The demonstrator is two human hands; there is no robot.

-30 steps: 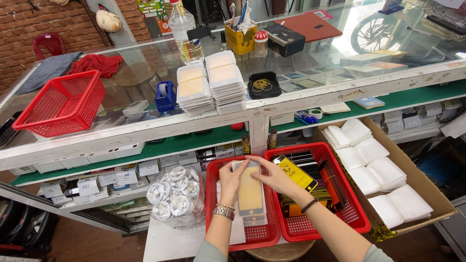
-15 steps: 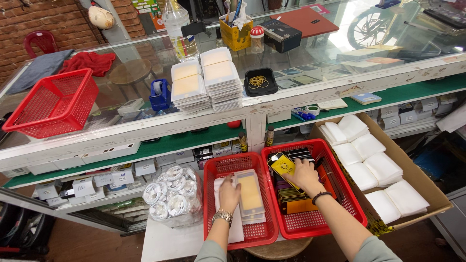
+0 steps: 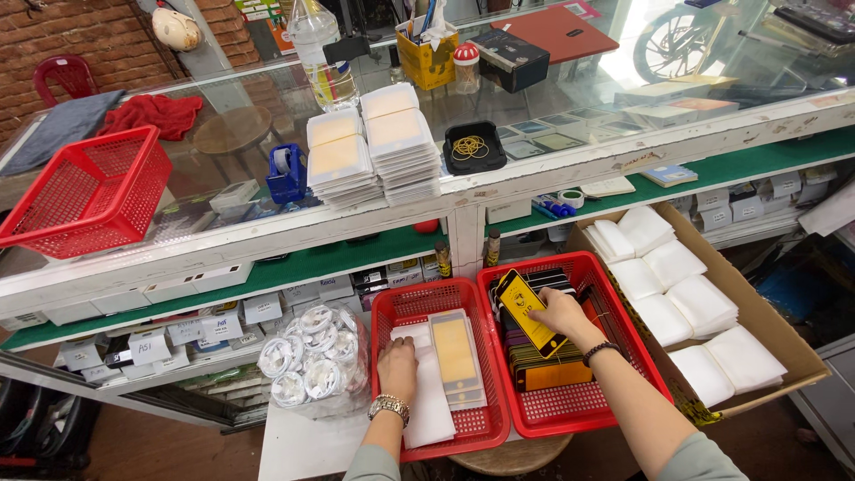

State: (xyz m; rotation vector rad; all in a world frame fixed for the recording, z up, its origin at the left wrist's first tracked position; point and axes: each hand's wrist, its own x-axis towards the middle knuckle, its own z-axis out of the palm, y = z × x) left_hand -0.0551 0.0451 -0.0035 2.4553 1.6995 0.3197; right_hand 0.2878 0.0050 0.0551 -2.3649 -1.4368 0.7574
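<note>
a yellow-and-black screen-protector packet is pinched shut in the right hand; the open left hand lies flat on white sleeves. tilted so, the packet could slip.

- At the lower middle of the frame we see our left hand, bare, with a silver-coloured metal link wristwatch around its wrist.
- Below the watch, at the bottom edge, a grey-green fabric sleeve covers our left arm from about the elbow.
- Right of centre is our right hand, also bare, with a thin dark beaded bracelet on its wrist.
- In the lower right corner, a matching grey-green sleeve end covers our right upper arm; the forearm is uncovered.
</note>
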